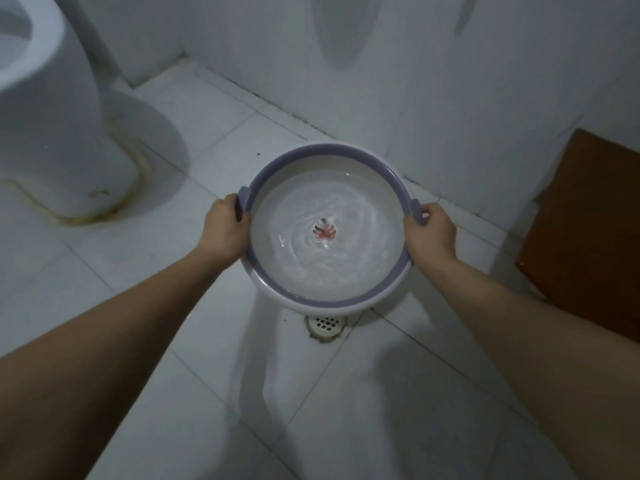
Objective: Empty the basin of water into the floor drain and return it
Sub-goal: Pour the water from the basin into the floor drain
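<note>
A round white basin (325, 301) with a purple rim hangs above the tiled floor, holding rippling water over a small leaf print at its bottom. My left hand (224, 231) grips the rim's left handle and my right hand (430, 233) grips the right handle. The basin looks roughly level. Just below its near edge, a round white floor drain (325, 326) sits in the tiles, partly covered by the basin.
A white toilet (52, 109) stands at the left, its base stained. A brown wooden piece (585, 230) stands at the right against the white tiled wall (450, 81). White floor tiles (173, 410) spread around the drain.
</note>
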Action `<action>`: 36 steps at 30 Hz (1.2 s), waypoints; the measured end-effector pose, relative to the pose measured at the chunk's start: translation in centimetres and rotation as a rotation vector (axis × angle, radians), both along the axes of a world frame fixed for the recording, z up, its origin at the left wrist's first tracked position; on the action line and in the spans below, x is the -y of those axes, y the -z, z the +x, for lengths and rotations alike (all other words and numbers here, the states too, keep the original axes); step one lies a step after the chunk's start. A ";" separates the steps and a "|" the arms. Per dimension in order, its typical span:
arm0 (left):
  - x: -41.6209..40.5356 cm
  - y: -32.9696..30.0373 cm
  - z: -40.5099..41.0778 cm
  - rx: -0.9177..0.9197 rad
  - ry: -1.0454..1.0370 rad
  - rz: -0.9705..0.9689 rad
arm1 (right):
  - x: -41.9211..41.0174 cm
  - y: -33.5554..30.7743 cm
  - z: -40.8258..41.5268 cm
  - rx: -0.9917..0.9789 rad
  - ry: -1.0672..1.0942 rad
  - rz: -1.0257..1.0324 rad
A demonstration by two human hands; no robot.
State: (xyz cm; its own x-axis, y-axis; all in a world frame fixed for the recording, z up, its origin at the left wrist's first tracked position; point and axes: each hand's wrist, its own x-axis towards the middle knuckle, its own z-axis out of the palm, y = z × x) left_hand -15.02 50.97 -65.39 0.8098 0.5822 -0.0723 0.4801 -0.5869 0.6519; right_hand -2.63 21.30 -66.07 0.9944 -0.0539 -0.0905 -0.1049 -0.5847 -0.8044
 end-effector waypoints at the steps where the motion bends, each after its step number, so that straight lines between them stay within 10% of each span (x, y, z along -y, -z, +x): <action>1: 0.1 0.5 -0.1 -0.006 -0.004 -0.002 | 0.0 0.3 0.2 -0.003 -0.006 -0.006; 36: 0.8 1.4 0.1 -0.023 -0.027 0.010 | 0.6 0.7 0.6 -0.038 -0.089 -0.137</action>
State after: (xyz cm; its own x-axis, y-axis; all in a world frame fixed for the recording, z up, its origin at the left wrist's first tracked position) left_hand -14.89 50.15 -66.83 0.7920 0.6046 -0.0845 0.5106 -0.5801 0.6346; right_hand -2.08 20.69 -66.82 0.9918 0.0200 -0.1261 -0.0766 -0.6972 -0.7128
